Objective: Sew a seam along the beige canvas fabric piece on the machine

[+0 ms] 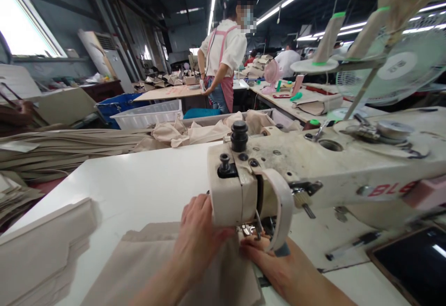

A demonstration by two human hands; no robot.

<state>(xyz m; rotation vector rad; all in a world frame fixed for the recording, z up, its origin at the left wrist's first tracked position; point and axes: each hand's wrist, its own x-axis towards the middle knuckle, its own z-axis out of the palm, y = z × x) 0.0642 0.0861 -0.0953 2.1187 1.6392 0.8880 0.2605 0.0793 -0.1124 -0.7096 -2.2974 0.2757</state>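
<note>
A beige cloth piece (146,255) lies on the white table under the head of a sewing machine (237,180). On top of that cloth rests my left hand (198,236), palm down beside the machine head, its thumb out toward the needle area and some fingertips hidden behind the head. My right hand (272,262) is close to the presser foot (247,228), fingers drawn together at the cloth's right edge. The machine's pale curved guard partly covers that hand.
Stacked beige pieces (45,255) lie at the left. More cloth (209,129) is heaped behind the table. A pen (351,245) and a dark screen (414,269) are at the right. Thread cones (329,39) stand above. A person in a pink apron (226,50) stands beyond.
</note>
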